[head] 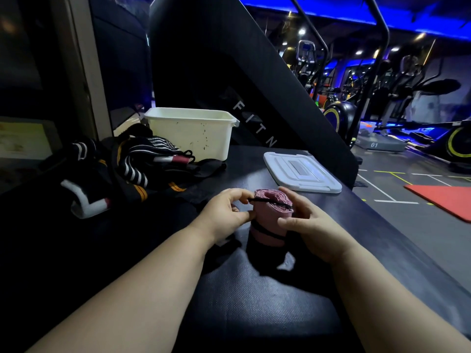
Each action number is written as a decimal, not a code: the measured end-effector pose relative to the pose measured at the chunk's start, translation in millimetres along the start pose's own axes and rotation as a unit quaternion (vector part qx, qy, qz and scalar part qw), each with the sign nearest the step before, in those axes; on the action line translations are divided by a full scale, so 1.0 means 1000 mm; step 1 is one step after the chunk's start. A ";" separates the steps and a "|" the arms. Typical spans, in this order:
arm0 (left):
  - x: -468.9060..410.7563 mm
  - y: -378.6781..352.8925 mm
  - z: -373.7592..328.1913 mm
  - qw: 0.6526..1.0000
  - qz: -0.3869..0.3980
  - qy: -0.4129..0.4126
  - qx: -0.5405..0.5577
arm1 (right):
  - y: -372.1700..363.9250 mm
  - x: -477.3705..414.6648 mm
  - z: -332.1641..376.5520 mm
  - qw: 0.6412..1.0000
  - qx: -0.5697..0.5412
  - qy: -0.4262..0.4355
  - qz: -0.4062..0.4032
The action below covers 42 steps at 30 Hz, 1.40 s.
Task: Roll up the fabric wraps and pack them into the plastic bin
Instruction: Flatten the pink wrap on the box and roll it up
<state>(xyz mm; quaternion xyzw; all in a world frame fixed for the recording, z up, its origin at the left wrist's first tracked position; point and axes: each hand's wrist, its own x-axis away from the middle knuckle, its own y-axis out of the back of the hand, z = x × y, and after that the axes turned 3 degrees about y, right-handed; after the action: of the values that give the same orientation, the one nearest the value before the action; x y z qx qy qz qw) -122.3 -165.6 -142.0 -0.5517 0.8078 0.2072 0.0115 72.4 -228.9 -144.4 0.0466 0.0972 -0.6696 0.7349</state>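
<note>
A rolled pink fabric wrap with a black lower part stands upright between my hands at the middle of the dark padded surface. My left hand pinches a thin black elastic loop stretched across the roll's top. My right hand grips the roll from the right side. A second black band circles the roll lower down. The white plastic bin stands open at the back, apart from the roll. A heap of unrolled black, white-striped and orange-striped wraps lies to the bin's left front.
The bin's white lid lies flat to the right of the bin. A large black machine panel rises behind. The padded surface's right edge drops to a gym floor with a red mat and exercise machines.
</note>
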 end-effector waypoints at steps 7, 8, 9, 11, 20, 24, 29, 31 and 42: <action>0.001 0.000 -0.002 0.999 0.038 0.006 0.014 | -0.004 0.004 -0.002 1.000 0.003 0.014 -0.007; 0.000 -0.001 -0.001 1.000 0.018 -0.011 -0.011 | -0.005 0.004 -0.002 1.000 0.002 0.015 -0.006; -0.001 -0.002 0.000 0.999 0.002 -0.025 -0.025 | -0.006 0.005 -0.002 1.000 0.005 0.016 -0.005; -0.001 -0.004 0.000 0.999 -0.020 -0.038 -0.027 | -0.009 0.005 -0.001 0.999 0.013 0.025 -0.017; -0.001 -0.013 -0.001 0.991 -0.080 -0.100 -0.026 | -0.018 0.004 -0.005 0.994 0.051 0.059 -0.078; -0.003 -0.016 0.000 0.988 -0.090 -0.126 -0.011 | -0.019 0.003 -0.007 0.990 0.071 0.064 -0.105; -0.003 -0.020 -0.001 0.988 -0.078 -0.131 0.022 | -0.021 0.000 -0.010 0.981 0.115 0.069 -0.140; -0.002 -0.019 0.000 0.989 -0.061 -0.126 0.037 | -0.022 -0.001 -0.009 0.978 0.125 0.071 -0.148; 0.003 -0.025 -0.005 0.985 -0.091 -0.147 0.014 | -0.021 -0.001 -0.009 0.961 0.204 0.092 -0.161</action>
<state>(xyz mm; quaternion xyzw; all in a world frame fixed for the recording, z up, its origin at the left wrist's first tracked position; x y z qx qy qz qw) -99.5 -177.4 -146.4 -0.5865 0.7464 0.2726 0.1566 50.5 -228.2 -151.6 0.2400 0.0320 -0.7779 0.5799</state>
